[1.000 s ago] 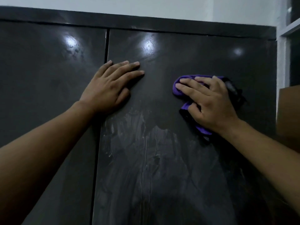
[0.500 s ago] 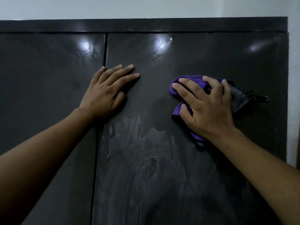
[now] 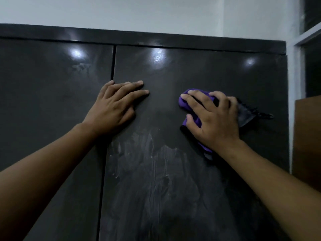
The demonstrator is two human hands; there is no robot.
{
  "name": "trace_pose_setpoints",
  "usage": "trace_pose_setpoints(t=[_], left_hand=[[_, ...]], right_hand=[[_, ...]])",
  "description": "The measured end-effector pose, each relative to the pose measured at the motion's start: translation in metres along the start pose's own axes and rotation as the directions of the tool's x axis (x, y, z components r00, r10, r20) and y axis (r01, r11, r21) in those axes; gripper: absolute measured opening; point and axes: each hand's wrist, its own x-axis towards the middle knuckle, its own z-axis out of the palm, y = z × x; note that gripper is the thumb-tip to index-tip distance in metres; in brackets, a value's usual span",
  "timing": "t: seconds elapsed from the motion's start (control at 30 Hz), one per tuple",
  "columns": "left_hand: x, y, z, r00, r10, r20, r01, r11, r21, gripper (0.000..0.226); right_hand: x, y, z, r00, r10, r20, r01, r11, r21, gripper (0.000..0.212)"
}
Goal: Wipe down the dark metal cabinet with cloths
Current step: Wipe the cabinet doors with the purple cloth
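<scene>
The dark metal cabinet (image 3: pixel 191 72) fills the view, with two doors split by a vertical seam. My left hand (image 3: pixel 114 106) lies flat with fingers spread across the seam, onto the right door. My right hand (image 3: pixel 213 119) presses a purple cloth (image 3: pixel 185 100) against the upper right door; a dark part of the cloth (image 3: pixel 245 113) sticks out to the right of my fingers. Whitish wet smears (image 3: pixel 156 162) streak the door below both hands.
A small metal handle or latch (image 3: pixel 265 116) juts from the right door just past the cloth. A brown board (image 3: pixel 307 136) stands right of the cabinet, below a white window frame (image 3: pixel 298 42). A pale wall runs above the cabinet top.
My right hand and the cloth have shifted slightly across the right door, fingers more curled over it. My left hand stays pressed in place. The camera has tilted a little.
</scene>
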Motion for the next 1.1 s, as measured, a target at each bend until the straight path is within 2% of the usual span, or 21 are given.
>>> trace_pose_setpoints(t=[0.13,0.2,0.27,0.33,0.43,0.5,0.53,0.57,0.63,0.7,0.73,0.8,0.9,0.97,1.0,1.03,1.1], left_hand=[[-0.004,-0.026,-0.011,0.99,0.127,0.055,-0.128,0.992,0.021,0.053],[-0.007,-0.037,-0.014,0.987,0.141,0.075,-0.143,0.989,0.034,0.054],[-0.01,-0.038,-0.014,0.991,0.122,0.06,-0.124,0.991,0.039,0.054],[-0.011,-0.037,-0.013,0.992,0.115,0.045,-0.117,0.993,0.035,0.054],[-0.015,-0.038,-0.011,0.991,0.128,0.038,-0.129,0.991,0.03,0.056],[-0.018,-0.04,-0.008,0.991,0.13,0.027,-0.131,0.991,0.031,0.056],[-0.019,-0.041,-0.008,0.991,0.134,0.025,-0.135,0.99,0.032,0.056],[-0.02,-0.042,-0.007,0.99,0.137,0.021,-0.138,0.99,0.03,0.056],[-0.019,-0.042,-0.006,0.991,0.135,0.003,-0.135,0.991,0.016,0.056],[-0.019,-0.042,-0.006,0.992,0.122,-0.024,-0.121,0.993,0.01,0.055],[-0.018,-0.04,-0.006,0.994,0.099,-0.05,-0.099,0.995,0.003,0.053],[-0.021,-0.041,-0.006,0.993,0.009,-0.119,-0.014,0.999,-0.04,0.049],[-0.02,-0.038,-0.007,0.987,-0.045,-0.157,0.029,0.994,-0.103,0.045],[-0.022,-0.041,-0.008,0.99,-0.026,-0.139,0.009,0.992,-0.122,0.045],[-0.024,-0.042,-0.006,0.992,-0.016,-0.126,0.001,0.993,-0.12,0.046],[-0.026,-0.042,-0.005,0.993,-0.008,-0.117,-0.005,0.994,-0.107,0.047],[-0.033,-0.042,-0.003,0.994,-0.011,-0.106,0.003,0.997,-0.076,0.051]], right_hand=[[0.023,-0.02,0.008,0.992,0.074,-0.099,-0.062,0.991,0.122,0.042],[0.028,-0.032,0.011,0.991,0.041,-0.125,-0.019,0.986,0.168,0.041],[0.021,-0.041,0.012,0.985,-0.13,-0.111,0.15,0.969,0.195,0.041],[0.01,-0.045,0.012,0.933,-0.352,-0.075,0.359,0.905,0.23,0.039],[0.007,-0.032,0.009,0.787,-0.616,-0.034,0.592,0.739,0.323,0.03],[0.019,-0.016,0.006,0.702,-0.712,-0.023,0.671,0.651,0.355,0.031],[0.027,-0.011,0.005,0.713,-0.7,-0.023,0.66,0.661,0.356,0.03],[0.036,-0.01,0.006,0.776,-0.63,-0.031,0.597,0.718,0.357,0.028],[0.055,-0.018,0.01,0.934,-0.351,-0.062,0.346,0.854,0.387,0.027],[0.065,-0.045,0.019,0.989,-0.12,-0.087,0.146,0.898,0.416,0.034],[0.063,-0.059,0.02,0.99,-0.11,-0.089,0.137,0.898,0.417,0.034],[0.047,-0.084,0.022,0.963,-0.261,-0.07,0.266,0.876,0.403,0.031],[0.021,-0.086,0.01,0.842,-0.54,-0.006,0.485,0.751,0.448,0.025],[0.021,-0.075,0.004,0.763,-0.646,0.036,0.557,0.684,0.47,0.024],[0.025,-0.067,0.002,0.754,-0.656,0.042,0.565,0.679,0.469,0.024],[0.029,-0.059,0.002,0.783,-0.621,0.032,0.54,0.705,0.459,0.023],[0.04,-0.054,0.006,0.916,-0.401,-0.019,0.372,0.829,0.418,0.021]])
